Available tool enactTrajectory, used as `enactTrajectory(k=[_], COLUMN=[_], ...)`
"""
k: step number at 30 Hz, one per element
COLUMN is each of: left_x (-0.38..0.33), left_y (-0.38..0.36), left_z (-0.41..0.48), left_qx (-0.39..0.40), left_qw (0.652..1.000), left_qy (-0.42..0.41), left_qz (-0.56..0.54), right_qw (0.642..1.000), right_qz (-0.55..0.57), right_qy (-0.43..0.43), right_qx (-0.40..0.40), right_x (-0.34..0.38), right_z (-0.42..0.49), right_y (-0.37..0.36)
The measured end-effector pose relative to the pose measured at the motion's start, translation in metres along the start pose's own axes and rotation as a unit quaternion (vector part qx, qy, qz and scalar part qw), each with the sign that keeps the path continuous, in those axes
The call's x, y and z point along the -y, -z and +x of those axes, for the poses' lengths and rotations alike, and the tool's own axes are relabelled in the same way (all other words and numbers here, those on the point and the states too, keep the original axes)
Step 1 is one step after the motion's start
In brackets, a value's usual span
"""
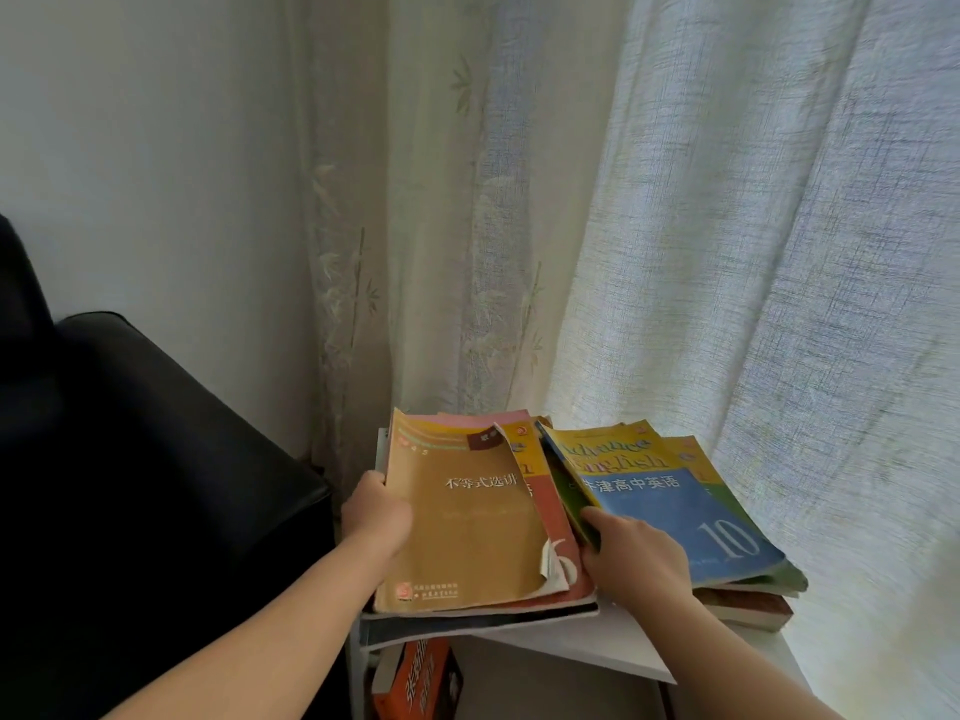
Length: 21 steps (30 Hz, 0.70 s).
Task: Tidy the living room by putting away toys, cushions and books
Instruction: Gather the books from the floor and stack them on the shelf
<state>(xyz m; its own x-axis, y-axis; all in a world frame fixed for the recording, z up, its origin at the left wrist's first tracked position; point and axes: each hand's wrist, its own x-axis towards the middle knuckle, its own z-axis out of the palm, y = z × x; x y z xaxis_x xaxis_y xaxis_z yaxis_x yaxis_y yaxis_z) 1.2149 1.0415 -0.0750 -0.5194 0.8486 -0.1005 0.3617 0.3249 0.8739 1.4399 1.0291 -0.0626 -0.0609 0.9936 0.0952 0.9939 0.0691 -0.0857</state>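
Two bk stacks on white shelf top point(597, 649), approx 5 o'clock in frame. Left stack point(467, 623): tan paperback point(467, 527) on top, face up, Chinese title, right cover edge torn & curled. Red-yellow bk marked 6 point(561, 522) under it, poking out at 3 o'clock. Right stack point(774, 576) just beside, at 3 o'clock: blue-yellow English bk marked 10 point(675, 506) on top, skewed; dark red bk point(748, 610) at bottom. Orange bk point(421, 678) lower down, at 6 o'clock of left stack.

Left hand point(375, 511) — fingertips concealed behind the edge of the left stack point(467, 532). Right hand point(636, 558) fingertips lost in the gap beside the blue book point(675, 517). Orange book point(423, 678) under the shelf top point(597, 652) — upper part hidden. Black sofa point(130, 485) cropped at left edge.
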Motion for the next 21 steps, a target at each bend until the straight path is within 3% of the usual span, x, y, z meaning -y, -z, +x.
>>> enactTrajectory(k=[9, 14, 18, 21], left_x=[-0.002, -0.004, -0.011, -0.012], left_y=[0.002, 0.012, 0.021, 0.028], left_z=[-0.006, -0.008, -0.013, -0.014], left_qx=[-0.027, -0.043, -0.035, -0.077], left_qw=[0.996, 0.995, 0.985, 0.981], left_qy=[0.031, -0.093, -0.156, -0.114], left_qz=[-0.084, -0.008, -0.072, -0.134], right_qw=[1.000, 0.999, 0.990, 0.965], right_qz=[-0.017, 0.013, 0.101, 0.217], right_qy=[-0.006, -0.018, -0.057, -0.088], right_qx=[-0.006, -0.046, -0.075, -0.120], right_x=[-0.001, -0.010, -0.017, -0.015], right_z=[0.004, 0.004, 0.003, 0.006], right_y=[-0.003, 0.001, 0.009, 0.023])
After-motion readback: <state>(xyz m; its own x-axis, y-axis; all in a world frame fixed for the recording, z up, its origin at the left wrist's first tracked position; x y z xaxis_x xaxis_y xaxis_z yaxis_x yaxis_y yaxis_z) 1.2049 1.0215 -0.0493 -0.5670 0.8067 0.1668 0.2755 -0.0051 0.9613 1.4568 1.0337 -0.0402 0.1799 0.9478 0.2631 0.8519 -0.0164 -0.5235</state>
